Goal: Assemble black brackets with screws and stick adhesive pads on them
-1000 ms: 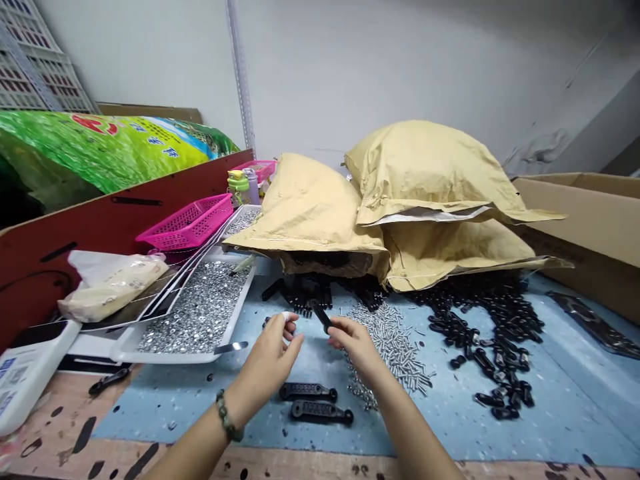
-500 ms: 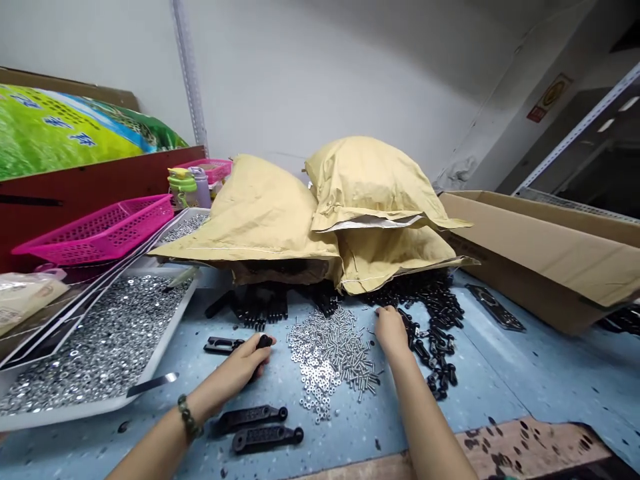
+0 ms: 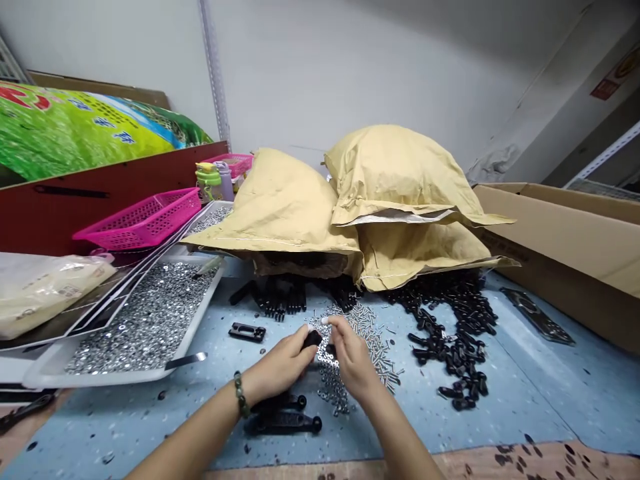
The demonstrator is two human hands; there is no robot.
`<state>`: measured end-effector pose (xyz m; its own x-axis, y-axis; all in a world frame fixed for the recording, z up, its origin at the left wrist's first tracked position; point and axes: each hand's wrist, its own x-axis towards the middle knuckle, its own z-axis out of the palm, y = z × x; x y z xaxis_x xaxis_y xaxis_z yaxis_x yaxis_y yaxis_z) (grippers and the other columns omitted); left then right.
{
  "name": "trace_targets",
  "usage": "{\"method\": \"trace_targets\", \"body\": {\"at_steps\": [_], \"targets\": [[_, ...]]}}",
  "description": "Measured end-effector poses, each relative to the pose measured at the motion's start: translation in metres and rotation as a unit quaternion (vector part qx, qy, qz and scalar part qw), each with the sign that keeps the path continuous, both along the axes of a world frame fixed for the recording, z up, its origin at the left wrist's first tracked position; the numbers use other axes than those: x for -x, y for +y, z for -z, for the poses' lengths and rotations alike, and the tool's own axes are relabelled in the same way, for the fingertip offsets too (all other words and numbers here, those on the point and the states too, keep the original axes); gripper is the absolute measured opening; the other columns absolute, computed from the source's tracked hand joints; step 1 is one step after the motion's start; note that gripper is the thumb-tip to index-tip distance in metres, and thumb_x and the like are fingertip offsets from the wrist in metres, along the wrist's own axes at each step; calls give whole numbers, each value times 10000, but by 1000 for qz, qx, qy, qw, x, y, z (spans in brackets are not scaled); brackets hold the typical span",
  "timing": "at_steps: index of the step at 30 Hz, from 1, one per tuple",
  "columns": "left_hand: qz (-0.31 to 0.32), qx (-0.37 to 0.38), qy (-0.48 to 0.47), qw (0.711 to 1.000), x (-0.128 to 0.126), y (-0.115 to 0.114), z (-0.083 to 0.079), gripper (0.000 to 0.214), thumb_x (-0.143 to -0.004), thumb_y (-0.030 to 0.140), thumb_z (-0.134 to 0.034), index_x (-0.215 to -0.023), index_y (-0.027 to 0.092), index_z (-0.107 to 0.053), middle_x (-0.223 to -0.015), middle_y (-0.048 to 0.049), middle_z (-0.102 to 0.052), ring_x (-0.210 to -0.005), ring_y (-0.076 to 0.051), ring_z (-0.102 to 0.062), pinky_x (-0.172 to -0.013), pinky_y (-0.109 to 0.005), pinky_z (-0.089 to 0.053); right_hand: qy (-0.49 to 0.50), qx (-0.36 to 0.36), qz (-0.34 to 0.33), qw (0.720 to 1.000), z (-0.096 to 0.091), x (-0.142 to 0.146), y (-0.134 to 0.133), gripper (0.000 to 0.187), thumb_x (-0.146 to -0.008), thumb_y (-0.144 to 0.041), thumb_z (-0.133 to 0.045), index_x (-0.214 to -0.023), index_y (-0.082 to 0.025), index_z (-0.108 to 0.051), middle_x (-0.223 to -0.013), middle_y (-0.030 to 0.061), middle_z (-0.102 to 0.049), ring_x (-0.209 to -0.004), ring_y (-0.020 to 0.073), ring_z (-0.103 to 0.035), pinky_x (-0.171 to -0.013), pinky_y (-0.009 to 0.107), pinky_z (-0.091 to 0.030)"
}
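Blue matting covers the bench; at lower centre the left hand point(image 3: 283, 363) pinches a small black part point(image 3: 313, 339) above the loose screws point(image 3: 373, 333), while the right hand point(image 3: 350, 357) closes its fingertips on the part's end. This looks like fitting a fastener, which calls for fine alignment. At middle left a white tray point(image 3: 100, 378) holds silvery nuts.

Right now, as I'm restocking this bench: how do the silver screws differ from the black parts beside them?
The silver screws are shiny and thin; the black parts are matt and chunkier. The silver screws lie under the right hand, beside the left hand pinching a black piece; the black parts lie untouched farther right. Both are loose heaps on the blue mat.
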<state>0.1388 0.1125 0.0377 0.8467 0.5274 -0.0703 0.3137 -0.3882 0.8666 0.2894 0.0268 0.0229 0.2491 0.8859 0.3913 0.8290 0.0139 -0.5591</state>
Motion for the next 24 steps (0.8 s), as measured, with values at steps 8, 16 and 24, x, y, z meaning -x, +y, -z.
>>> {"method": "trace_targets", "body": {"at_steps": [8,16,24], "targets": [[34,-183,29,982,13,-9,-15,139,-874,307,-497,-905,174,-518,-917,-86,-620,-838,-262,-588,-720,-351,-427,-106,-21,-21,994,-6,15,9,345,-983,-300,-251,-1086,-132,-535,-577,43,-616,-499,179,-601,-467,230,-321],[30,-232,33,972,20,-10,-20,162,-873,289,-476,-751,195,-525,-724,-25,-604,-660,-206,-565,-601,-292,-356,29,29,-27,999,-13,16,-19,278,-994,-281,-245,-1229,-195,-366,-674,-22,-583,-541,145,-575,-515,226,-421],[-55,-175,33,983,33,19,-5,121,-904,270,-431,-939,195,-520,-804,-17,-619,-751,-200,-578,-652,-291,-408,-128,126,-71,981,22,21,-34,127,-826,-208,-638,-758,-212,-530,-822,6,-581,-822,197,-530,-781,350,-419]]}}
